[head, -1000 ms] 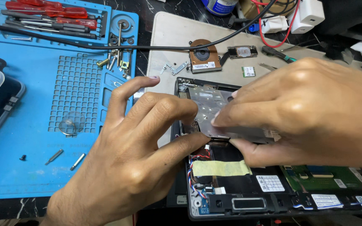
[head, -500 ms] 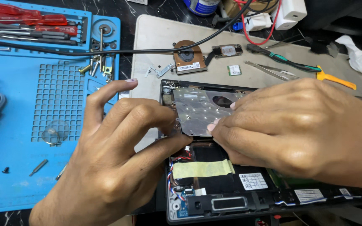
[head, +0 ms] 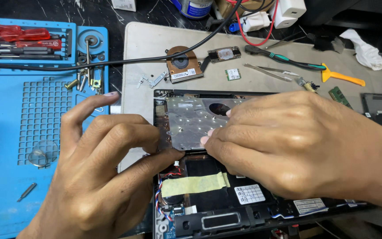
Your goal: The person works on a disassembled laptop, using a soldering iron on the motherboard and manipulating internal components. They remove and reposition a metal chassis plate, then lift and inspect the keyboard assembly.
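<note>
An opened laptop chassis (head: 208, 221) lies in front of me with its insides bare. A silver metal backing plate (head: 189, 121) with many small holes sits in its upper part. My left hand (head: 98, 177) pinches the plate's lower left corner between thumb and fingers. My right hand (head: 288, 141) rests over the plate's right side, fingertips pressing its lower edge and hiding that part. A strip of yellow tape (head: 195, 183) crosses the black area below the plate.
A blue repair mat (head: 18, 132) on the left holds screwdrivers (head: 14, 35) and loose screws (head: 82, 82). Behind the chassis lie a copper fan (head: 182, 64), a small circuit board (head: 224, 54), tweezers (head: 266, 71), an orange pry tool (head: 341, 76) and a black cable (head: 147, 57).
Both hands stay on the metal plate, which has settled lower and flatter in the chassis. The view has shifted so the scene sits further left.
</note>
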